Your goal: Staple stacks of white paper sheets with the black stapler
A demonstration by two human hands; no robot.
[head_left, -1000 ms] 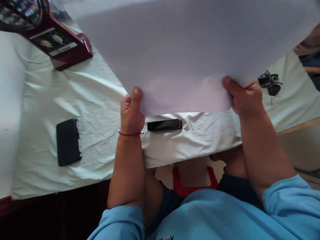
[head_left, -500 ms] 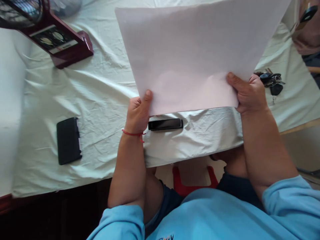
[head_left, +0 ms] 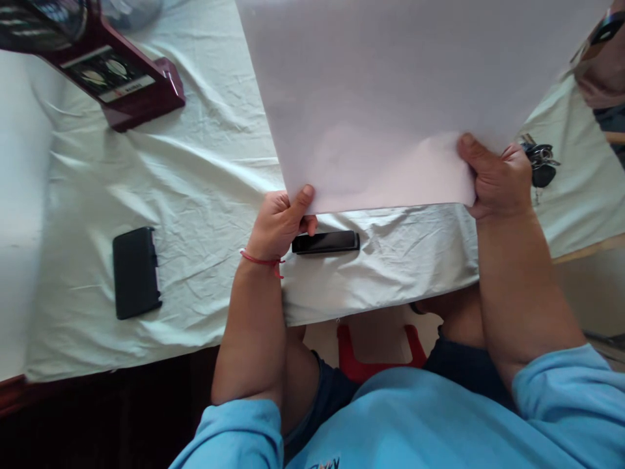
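Note:
A large white sheet of paper (head_left: 390, 98) is held up above the table, its top running out of the frame. I cannot tell whether it is one sheet or a stack. My left hand (head_left: 280, 221) grips its lower left corner, thumb on the near face and fingers behind. At the lower right edge, my right hand (head_left: 502, 179) pinches it the same way, with most fingers hidden behind the paper. A black stapler-like object (head_left: 326, 241) lies on the cloth just below the paper, close to my left hand.
Pale green cloth (head_left: 209, 176) covers the table. On the left lie a black flat case (head_left: 137, 273) and, farther back, a dark red stand (head_left: 141, 91) with a round grille. Keys (head_left: 543, 166) rest beyond my right hand. A red stool (head_left: 359, 368) shows below the table edge.
Both hands have shifted slightly right with the paper. The paper's top edge has left the frame, and some left fingers now show beneath its lower edge.

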